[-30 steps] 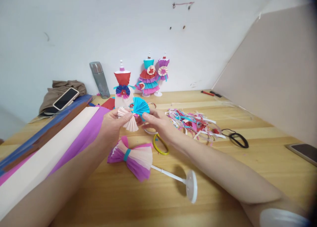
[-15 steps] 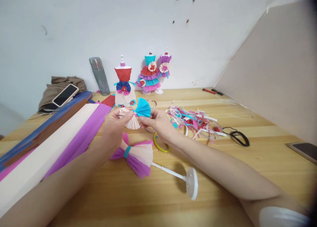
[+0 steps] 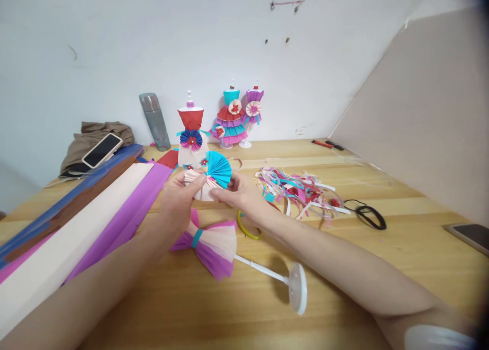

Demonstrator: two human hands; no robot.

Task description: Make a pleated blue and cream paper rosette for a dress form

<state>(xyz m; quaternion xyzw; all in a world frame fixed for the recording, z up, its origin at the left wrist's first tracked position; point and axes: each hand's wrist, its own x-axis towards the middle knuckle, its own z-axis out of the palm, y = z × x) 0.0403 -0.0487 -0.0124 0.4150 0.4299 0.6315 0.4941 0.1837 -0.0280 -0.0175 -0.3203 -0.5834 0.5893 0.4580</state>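
Note:
Between my two hands is a pleated paper rosette (image 3: 218,168), one part turquoise and the other cream, fanned out from its middle. My left hand (image 3: 179,194) pinches the cream folds at the left. On the right, the fingers of my right hand (image 3: 239,191) grip its lower right edge where turquoise meets cream. Below my hands a small mannequin in a purple and cream crepe paper dress (image 3: 214,245) lies on its side, a turquoise band round the waist. Its white stand (image 3: 297,289) points right. A yellow tape roll (image 3: 247,226) lies under my right wrist.
Three dressed mannequins stand at the back, the nearest in a red top (image 3: 191,119). Crepe paper sheets (image 3: 103,207) spread along the left, with a phone (image 3: 102,150) and a bottle (image 3: 155,122) behind. Paper scraps (image 3: 298,187) and a black hair tie (image 3: 371,217) lie right.
The turquoise fan has spread wider and closed much of the gap to the cream part. My right fingers have shifted slightly left along the rosette. The view has tilted up a little.

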